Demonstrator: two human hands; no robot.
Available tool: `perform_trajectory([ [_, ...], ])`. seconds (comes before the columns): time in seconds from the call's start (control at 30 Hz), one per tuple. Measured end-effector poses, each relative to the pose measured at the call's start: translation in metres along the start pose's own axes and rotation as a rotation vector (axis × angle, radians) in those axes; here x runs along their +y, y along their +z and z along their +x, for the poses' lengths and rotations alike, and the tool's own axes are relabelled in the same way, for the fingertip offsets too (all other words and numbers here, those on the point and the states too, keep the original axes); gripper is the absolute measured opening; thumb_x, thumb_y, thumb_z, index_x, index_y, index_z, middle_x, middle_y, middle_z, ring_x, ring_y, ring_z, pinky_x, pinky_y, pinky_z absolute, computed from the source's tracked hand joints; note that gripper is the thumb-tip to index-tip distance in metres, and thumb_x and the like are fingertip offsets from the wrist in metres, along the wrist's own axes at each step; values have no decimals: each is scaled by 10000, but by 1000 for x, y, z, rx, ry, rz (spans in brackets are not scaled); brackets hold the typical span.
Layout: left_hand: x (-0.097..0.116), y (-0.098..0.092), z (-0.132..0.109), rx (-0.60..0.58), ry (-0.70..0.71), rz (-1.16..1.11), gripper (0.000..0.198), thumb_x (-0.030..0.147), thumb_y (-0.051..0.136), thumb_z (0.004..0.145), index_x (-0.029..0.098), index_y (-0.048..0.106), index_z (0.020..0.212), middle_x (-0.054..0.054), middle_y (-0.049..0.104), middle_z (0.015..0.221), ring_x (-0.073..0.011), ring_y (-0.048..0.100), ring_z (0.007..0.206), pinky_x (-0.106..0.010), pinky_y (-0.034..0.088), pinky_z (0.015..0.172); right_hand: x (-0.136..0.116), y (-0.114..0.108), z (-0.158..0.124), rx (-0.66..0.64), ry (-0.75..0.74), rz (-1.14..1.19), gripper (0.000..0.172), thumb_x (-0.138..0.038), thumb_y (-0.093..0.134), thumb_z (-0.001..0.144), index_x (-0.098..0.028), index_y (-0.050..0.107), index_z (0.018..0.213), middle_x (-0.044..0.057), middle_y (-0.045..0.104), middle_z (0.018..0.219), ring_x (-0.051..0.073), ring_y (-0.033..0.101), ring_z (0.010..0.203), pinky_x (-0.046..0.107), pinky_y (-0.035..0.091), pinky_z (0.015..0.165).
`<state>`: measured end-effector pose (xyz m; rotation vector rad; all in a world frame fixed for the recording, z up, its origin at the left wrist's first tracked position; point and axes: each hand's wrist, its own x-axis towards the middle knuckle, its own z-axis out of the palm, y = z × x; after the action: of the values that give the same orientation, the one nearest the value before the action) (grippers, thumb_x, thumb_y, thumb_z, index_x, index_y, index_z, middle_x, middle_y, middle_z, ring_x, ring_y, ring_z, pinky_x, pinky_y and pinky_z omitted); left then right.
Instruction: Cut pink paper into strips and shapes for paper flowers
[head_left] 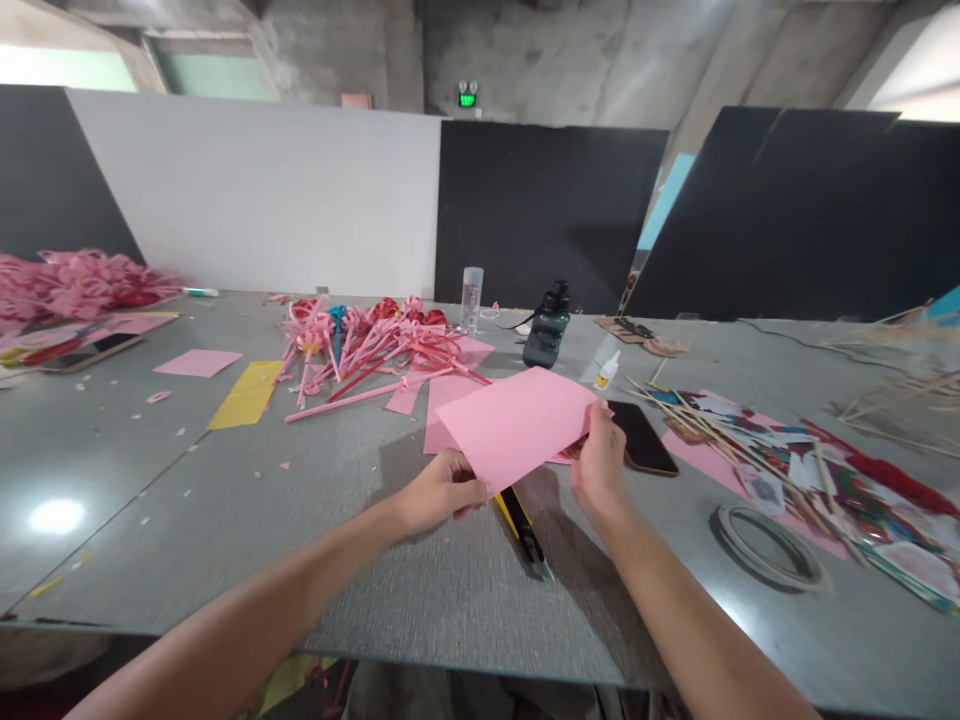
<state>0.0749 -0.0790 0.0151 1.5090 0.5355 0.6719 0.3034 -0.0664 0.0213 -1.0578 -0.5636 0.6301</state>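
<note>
Holding a pink paper sheet (517,420) above the grey worktop (225,520), you are pinching its near corner with your left hand (442,495) and its right edge with your right hand (600,465), both grips closed on it, forearms reaching forward. The label on the white glue bottle (606,372) is too small to read.

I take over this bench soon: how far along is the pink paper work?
Done: a pile of pink and red stems lies behind. In hand: left hand and right hand hold a plain pink sheet above the knife. Left: that sheet is uncut; a yellow sheet lies unused.
</note>
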Motion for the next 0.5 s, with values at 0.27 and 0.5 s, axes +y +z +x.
perform_trajectory([
  [0.27,-12,0,4,158,-44,-354,506,635,675,815,157,585,675,11,504,530,-77,416,451,-225,303,455,-8,2,-8,-58,75,-7,484,-674,713,736,-215,642,871,-29,641,731,153,591,611,261,474,505],
  [0.5,-10,1,4,519,-101,-451,463,466,820,735,188,677,1077,-50,735,957,-174,649,782,-256,498,645,-6,7,-24,-101,98,-33,542,-724,741,690,-215,562,738,-65,535,633,97,458,507,212,381,436],
])
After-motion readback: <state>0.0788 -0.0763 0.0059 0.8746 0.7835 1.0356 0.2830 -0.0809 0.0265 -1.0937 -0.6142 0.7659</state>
